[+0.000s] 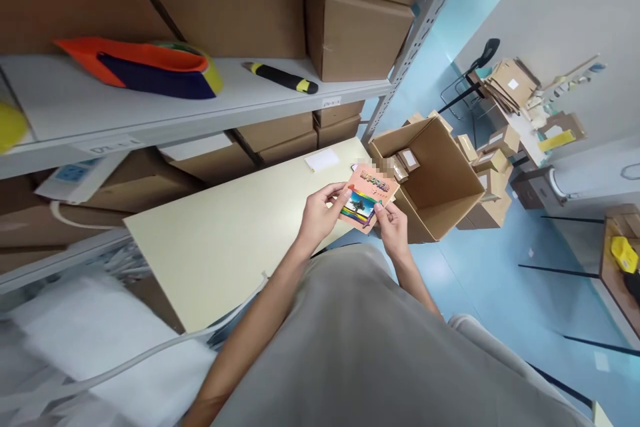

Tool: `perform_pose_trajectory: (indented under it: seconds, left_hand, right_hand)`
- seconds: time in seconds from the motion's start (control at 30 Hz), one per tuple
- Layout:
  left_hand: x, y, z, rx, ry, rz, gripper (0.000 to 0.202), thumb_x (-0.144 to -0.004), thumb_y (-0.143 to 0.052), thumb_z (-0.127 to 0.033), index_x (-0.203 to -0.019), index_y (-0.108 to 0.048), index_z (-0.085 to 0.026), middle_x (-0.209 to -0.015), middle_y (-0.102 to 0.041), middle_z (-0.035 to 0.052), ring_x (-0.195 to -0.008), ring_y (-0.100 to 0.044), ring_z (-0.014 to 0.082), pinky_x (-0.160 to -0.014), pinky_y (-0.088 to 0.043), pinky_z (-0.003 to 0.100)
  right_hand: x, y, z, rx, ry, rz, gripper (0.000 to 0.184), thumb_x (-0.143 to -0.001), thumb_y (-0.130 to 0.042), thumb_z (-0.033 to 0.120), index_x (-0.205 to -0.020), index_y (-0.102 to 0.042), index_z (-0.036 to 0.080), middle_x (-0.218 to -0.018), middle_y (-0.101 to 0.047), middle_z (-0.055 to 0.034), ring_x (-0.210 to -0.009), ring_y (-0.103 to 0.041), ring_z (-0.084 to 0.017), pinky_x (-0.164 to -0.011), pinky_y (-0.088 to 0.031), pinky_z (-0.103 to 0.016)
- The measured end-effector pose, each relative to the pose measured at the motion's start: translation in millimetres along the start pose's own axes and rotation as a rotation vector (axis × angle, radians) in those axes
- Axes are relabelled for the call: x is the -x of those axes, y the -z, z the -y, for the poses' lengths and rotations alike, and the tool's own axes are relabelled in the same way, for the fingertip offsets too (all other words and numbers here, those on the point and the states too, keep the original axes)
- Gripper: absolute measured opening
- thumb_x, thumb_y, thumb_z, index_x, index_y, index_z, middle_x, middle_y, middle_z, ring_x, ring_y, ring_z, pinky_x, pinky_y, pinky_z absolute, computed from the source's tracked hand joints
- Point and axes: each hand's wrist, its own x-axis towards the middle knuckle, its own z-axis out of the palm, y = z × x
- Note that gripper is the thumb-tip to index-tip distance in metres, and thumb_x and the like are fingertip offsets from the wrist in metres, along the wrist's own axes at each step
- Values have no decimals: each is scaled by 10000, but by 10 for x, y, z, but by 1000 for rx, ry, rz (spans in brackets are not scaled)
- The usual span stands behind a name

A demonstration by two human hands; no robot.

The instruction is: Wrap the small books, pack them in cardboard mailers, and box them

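Note:
Between my two hands is a pink booklet (369,197) with a tree picture and coloured lettering on its cover. My left hand (323,213) grips its left edge, thumb on the front. On the lower right side, my right hand (392,227) pinches it the same way. The booklet is held above the right end of a pale yellow tabletop (240,227), close to a large open carton (435,193). Part of the area at its top edge is blurred out. A white slip of paper (323,159) lies on the tabletop behind the left hand.
On the shelf (240,90) sit an orange and blue tape dispenser (150,67) and a black and yellow utility knife (281,77). Cardboard boxes (365,33) fill the shelving. White packing sheets (100,340) lie lower left, beside a pale cable (150,350). Small boxes (493,180) stack beyond the carton.

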Motion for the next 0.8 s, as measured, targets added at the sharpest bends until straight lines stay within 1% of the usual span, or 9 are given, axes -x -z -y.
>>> perform_pose_trajectory:
  seconds: [0.07,0.13,0.27,0.37,0.47,0.53,0.6,0.7,0.8]
  left_hand:
    - [71,122,-6,63,36,-80,601,-878,-869,-759,-1106,-881,-203,-1022,-876,115,-914,-799,270,-861,-653,375]
    - [187,269,-26,74,38,-219,596,-843,-906,-746,-1075,-876,-198,-1000,-873,110,-895,-799,258,-860,-655,372]
    - [475,557,-107,-24,-16,-591,515,-865,-909,-682,-1032,-872,-196,-1003,-874,98,-884,-797,231,-844,-654,353]
    - [676,647,-189,-131,-74,-776,405,-917,-886,-606,-1034,-888,-218,-1072,-885,93,-963,-817,247,-853,-663,368]
    - [804,656,-240,-251,-140,-734,296,-984,-834,-538,-1058,-912,-261,-1158,-889,95,-1100,-827,285,-982,-676,451]
    - [855,701,-242,-324,-177,-666,259,-990,-836,-509,-1086,-918,-284,-1202,-886,99,-1149,-820,301,-1101,-648,508]
    - [901,812,-222,-366,-165,-687,309,-952,-878,-521,-1146,-912,-283,-1264,-874,113,-1225,-793,322,-1165,-619,534]
    - [981,1030,-166,-264,-31,-806,512,-887,-910,-647,-1198,-892,-241,-1281,-860,141,-1257,-763,341,-1066,-662,493]
    - [1057,1153,-111,0,110,-767,647,-826,-893,-800,-1049,-898,-192,-1063,-869,134,-1004,-801,302,-848,-691,404]
  right_hand:
    - [-80,-90,-42,9,-8,35,733,-880,-784,874,-1178,-829,207,-1119,-889,-109,-994,-864,-300,-873,-737,-411]
    - [-190,-222,-84,20,-12,67,724,-845,-825,861,-1141,-841,201,-1097,-894,-112,-1016,-866,-308,-911,-738,-425]
    - [-316,-610,-99,33,65,85,721,-860,-847,811,-1247,-845,202,-1330,-866,-154,-1226,-853,-340,-1102,-698,-491]
    - [-246,-948,-55,42,45,298,683,-928,-803,788,-1330,-842,238,-1443,-828,-147,-1304,-833,-349,-1124,-695,-522]
    - [-145,-1224,-23,34,-5,540,660,-865,-899,742,-1279,-862,228,-1337,-869,-116,-1256,-844,-336,-1112,-712,-491]
    - [-141,-1338,-21,15,-1,595,628,-867,-898,733,-1217,-867,213,-1251,-889,-102,-1200,-850,-317,-1089,-719,-454]
    - [-194,-1395,-27,10,7,614,614,-909,-842,753,-1189,-863,207,-1177,-897,-96,-1136,-855,-305,-1026,-729,-430]
    - [-308,-1417,-44,30,12,659,632,-924,-810,775,-1209,-857,213,-1132,-900,-95,-1086,-857,-304,-964,-729,-425]
    - [-392,-1432,-87,39,6,715,642,-913,-814,789,-1206,-864,220,-1146,-901,-99,-1091,-858,-307,-962,-727,-433]
